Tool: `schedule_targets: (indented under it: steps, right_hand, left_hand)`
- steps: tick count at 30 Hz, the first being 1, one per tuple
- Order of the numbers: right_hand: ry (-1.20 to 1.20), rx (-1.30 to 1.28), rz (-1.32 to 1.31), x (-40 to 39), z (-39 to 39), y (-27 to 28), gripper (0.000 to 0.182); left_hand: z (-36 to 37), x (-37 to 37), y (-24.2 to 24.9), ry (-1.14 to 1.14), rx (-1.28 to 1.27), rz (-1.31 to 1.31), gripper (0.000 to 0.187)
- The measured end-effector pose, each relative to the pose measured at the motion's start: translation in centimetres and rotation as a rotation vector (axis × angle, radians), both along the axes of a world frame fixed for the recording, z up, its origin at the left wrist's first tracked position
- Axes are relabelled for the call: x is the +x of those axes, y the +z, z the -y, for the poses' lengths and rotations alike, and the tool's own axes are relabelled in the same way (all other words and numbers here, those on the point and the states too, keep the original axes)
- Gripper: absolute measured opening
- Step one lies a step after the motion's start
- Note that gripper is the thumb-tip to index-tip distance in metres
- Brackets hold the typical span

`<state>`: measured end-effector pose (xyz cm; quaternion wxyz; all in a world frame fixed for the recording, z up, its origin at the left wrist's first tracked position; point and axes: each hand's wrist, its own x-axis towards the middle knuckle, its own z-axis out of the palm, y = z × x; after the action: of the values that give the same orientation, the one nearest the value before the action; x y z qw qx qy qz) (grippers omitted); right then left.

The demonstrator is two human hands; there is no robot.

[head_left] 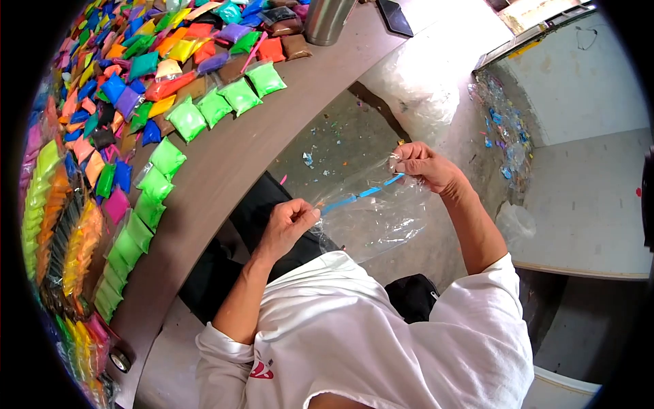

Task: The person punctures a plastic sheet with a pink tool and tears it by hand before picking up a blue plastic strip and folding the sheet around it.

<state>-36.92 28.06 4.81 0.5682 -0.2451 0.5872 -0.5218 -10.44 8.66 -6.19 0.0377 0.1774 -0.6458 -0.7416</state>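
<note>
A clear plastic bag point(388, 221) with a blue strip along its upper edge is stretched between my two hands, over the floor beside the table. My left hand point(289, 225) pinches the bag's edge at one end of the strip. At the other end, my right hand point(426, 167) has its fingers closed on the same edge. Nothing that I can make out shows inside the bag. Bright green packets point(187, 119) lie in a curved row on the table point(225, 146), to the left of my hands.
Many colourful packets point(129, 102) are heaped on the table's far side. A metal tumbler point(329, 20) and a phone point(394, 17) stand or lie near its edge. A large translucent bag point(422, 88) is beyond my hands. Scraps point(507, 129) litter the floor by the wall.
</note>
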Motion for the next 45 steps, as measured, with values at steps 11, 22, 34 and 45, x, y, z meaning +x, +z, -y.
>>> schedule_targets:
  steps: [11, 22, 34, 45]
  right_hand:
    - [0.061, 0.146, -0.226, -0.2, 0.6, 1.2, 0.028]
    - [0.203, 0.292, -0.442, 1.5, 2.6, 1.0, 0.041]
    - [0.207, 0.244, -0.507, 2.4, 3.4, 2.2, 0.031]
    - [0.168, 0.003, -0.202, -0.5, 1.8, 1.0, 0.015]
  left_hand:
    - [1.3, -2.7, 2.4, 0.033, -0.407, -0.165, 0.035]
    - [-0.8, -5.2, 4.9, -0.182, -0.201, -0.078, 0.050]
    - [-2.1, -5.8, 3.7, -0.133, -0.160, 0.016, 0.038]
    - [-1.8, -4.7, 3.6, -0.110, -0.131, -0.061, 0.049]
